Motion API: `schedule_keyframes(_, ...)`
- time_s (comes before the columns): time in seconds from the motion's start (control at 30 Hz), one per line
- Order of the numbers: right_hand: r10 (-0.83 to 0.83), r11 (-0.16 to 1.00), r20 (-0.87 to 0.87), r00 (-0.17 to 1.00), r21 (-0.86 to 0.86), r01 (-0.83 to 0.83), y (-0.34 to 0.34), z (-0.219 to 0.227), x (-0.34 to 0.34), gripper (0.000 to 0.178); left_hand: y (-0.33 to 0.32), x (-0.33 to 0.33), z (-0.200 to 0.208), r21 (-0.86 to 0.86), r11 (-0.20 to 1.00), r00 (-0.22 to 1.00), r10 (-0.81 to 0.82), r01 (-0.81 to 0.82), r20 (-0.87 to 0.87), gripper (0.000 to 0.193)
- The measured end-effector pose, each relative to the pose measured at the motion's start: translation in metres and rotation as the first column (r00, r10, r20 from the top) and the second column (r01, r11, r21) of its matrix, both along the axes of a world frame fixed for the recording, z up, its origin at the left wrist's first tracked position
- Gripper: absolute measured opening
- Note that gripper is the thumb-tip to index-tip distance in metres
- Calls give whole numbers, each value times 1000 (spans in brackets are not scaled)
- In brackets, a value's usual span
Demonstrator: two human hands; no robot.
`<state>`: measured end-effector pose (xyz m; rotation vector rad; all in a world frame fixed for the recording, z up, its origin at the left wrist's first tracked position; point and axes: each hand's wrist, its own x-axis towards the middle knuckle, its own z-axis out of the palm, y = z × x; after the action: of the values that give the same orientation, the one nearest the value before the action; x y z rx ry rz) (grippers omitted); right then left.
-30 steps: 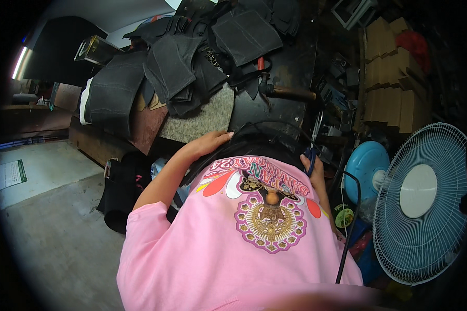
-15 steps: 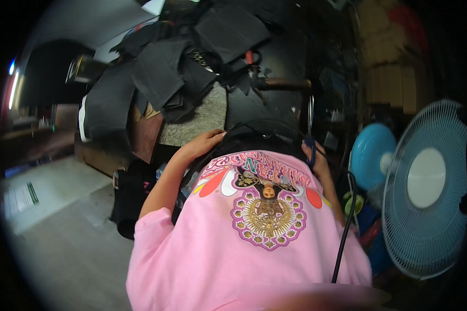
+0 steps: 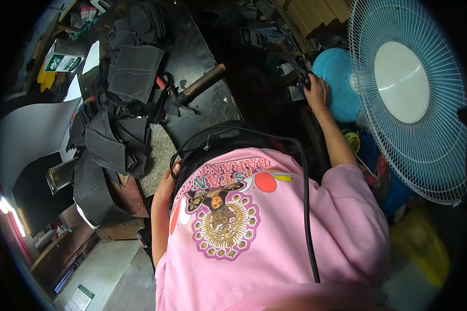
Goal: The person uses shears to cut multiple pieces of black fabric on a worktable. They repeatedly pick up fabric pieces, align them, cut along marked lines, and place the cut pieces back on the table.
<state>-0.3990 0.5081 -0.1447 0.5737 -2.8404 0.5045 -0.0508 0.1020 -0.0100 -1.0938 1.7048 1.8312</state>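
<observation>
My right hand (image 3: 315, 94) reaches out to the right, beside the blue back of a fan. Its fingers are closed round the dark handles of a pair of scissors (image 3: 303, 83), whose blades point up and away over a dark area. My left hand (image 3: 176, 170) rests low at my waist, against black fabric (image 3: 207, 142) and next to the table edge. Its fingers are mostly hidden. On the dark table (image 3: 213, 111) lies a hammer (image 3: 205, 84) with a brown handle. Stitched black fabric pieces (image 3: 106, 142) lie heaped to its left.
A large standing fan (image 3: 402, 83) is close on the right, with a round blue object (image 3: 337, 83) behind it. A black cable (image 3: 306, 207) runs down over my pink shirt. A grey textured pad (image 3: 160, 155) lies at the table's near edge. Cardboard (image 3: 316, 13) is stacked at the back right.
My view has swung to the right. My right hand, with the scissors, has moved from beside my waist out to the right. My left hand has stayed near my waist.
</observation>
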Motion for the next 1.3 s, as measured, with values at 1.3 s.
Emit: schedule_keyframes(1.3, -151, 931, 631, 761, -167, 324, -17, -81, 138, 42, -3, -60, 23, -479, 851, 818, -424, 213, -389, 38)
